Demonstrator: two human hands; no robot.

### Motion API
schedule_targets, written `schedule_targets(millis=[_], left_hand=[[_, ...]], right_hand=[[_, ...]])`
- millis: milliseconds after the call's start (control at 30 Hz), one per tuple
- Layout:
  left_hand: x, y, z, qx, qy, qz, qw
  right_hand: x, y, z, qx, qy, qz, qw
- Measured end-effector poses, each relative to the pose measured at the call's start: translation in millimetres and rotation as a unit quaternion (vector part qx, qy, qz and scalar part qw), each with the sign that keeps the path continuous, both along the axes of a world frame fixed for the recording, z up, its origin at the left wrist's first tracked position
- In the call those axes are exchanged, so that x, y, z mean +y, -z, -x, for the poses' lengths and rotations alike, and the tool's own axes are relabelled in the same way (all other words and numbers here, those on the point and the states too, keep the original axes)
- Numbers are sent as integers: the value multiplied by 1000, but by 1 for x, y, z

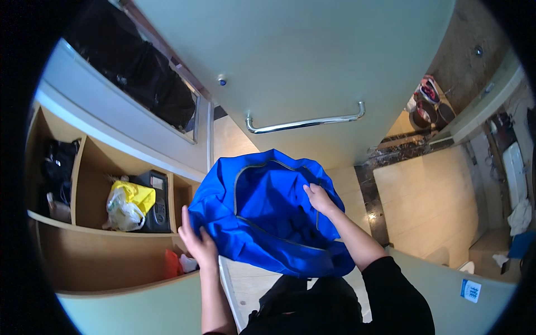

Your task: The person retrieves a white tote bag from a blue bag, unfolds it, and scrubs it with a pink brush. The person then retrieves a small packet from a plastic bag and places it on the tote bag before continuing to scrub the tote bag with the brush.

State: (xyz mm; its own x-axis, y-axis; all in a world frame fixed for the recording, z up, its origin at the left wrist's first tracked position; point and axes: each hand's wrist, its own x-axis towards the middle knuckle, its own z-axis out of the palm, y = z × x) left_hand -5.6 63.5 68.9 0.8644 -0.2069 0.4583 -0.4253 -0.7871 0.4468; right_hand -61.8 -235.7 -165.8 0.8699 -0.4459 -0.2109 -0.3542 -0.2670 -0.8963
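A large bright-blue fabric bag (254, 209) hangs in front of me. Its zipper is undone, and the wide opening faces up with the blue lining showing. My left hand (198, 245) is at the bag's left end, thumb and fingers apart with blue cloth between them. On the right, my right hand (319, 199) grips the cloth at the edge of the opening, its thumb toward the inside. The fingers beneath the cloth are partly hidden. The bag's bottom cannot be seen.
Ahead is a pale glass door (312, 67) with a chrome handle (304, 123). At left a wooden shelf unit (117, 235) holds a yellow bag (139, 194), a clear plastic bag (124, 215) and a black device (159, 215). Brown pots (420, 120) stand far right.
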Motion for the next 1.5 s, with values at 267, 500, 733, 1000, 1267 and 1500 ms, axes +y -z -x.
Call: schedule_targets(millis=[267,500,733,1000,1267,1500], left_hand=[[-137,43,31,126,153,-264,944],[-150,133,8,228,155,52,960],[-128,133,5,513,181,238,805],[-84,132,9,686,50,382,617],[-75,133,1,716,-21,384,583],[-60,153,-11,582,-75,444,677]], right_hand=[[12,-149,1,-107,-111,-168,974],[29,-208,35,-324,9,340,883],[35,-99,95,-102,58,351,929],[46,-128,90,-340,-1,362,868],[113,-117,120,-193,-68,239,949],[129,-81,118,-27,-445,-223,867]])
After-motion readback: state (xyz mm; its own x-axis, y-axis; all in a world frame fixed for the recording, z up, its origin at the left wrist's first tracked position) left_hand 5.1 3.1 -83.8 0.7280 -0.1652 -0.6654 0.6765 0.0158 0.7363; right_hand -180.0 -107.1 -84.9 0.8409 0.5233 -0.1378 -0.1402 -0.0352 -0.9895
